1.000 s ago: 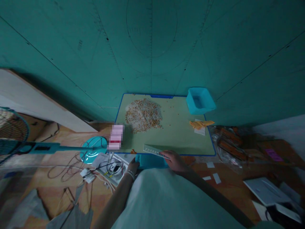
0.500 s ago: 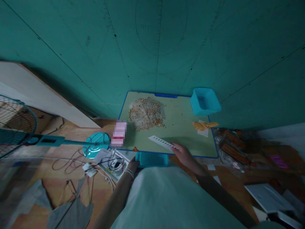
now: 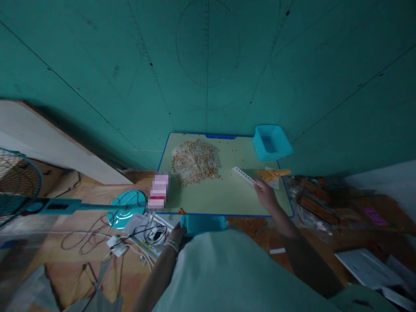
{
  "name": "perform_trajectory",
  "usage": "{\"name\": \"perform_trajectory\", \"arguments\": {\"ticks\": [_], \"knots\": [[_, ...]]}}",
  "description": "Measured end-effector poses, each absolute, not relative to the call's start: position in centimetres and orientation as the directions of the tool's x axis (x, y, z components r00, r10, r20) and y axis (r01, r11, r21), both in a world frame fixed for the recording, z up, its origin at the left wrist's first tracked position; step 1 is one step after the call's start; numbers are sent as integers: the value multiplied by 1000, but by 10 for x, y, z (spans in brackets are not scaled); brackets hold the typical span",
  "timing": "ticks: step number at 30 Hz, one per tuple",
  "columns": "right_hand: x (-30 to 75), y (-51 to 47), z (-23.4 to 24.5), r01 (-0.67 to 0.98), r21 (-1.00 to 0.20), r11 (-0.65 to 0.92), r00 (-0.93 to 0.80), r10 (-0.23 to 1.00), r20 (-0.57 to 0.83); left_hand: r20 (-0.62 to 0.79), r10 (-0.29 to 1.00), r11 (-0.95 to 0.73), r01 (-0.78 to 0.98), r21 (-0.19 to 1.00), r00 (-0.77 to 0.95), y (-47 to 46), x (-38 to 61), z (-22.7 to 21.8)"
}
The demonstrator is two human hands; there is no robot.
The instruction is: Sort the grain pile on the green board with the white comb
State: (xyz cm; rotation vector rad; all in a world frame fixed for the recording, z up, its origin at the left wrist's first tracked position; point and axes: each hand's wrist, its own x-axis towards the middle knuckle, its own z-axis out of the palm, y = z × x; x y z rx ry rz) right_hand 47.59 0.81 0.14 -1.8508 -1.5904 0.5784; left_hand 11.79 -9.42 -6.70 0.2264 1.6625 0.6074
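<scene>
My right hand [image 3: 266, 195] is closed on one end of a white strip with a row of holes [image 3: 245, 176]. The strip is held over the right half of the pale tabletop [image 3: 208, 197], its far end pointing toward the wall. Against my body, at the table's near edge, is a blue plastic bin [image 3: 204, 224]. My left hand [image 3: 177, 233] grips its left end; the fingers are partly hidden. A spread heap of small tan beans mixed with white grains [image 3: 196, 162] lies on the table's left half. A few loose beans are scattered to its right.
A second blue bin [image 3: 272, 145] stands at the back right corner. Orange cloth [image 3: 274, 174] lies on white paper at the right edge. A blurred pink package [image 3: 158, 190] is at the left edge. Cables [image 3: 156, 234] and a turquoise fan [image 3: 126, 208] are on the left.
My right hand has carried the strip to the right and farther from me, toward the orange cloth. My left hand stays on the bin. The view has tilted slightly upward.
</scene>
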Motion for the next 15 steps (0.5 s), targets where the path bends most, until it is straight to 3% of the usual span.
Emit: {"name": "perform_trajectory", "arguments": {"ticks": [15], "knots": [[444, -28, 3, 662, -749, 40, 9, 998, 60, -869, 433, 791, -361, 493, -238, -83, 133, -31]]}}
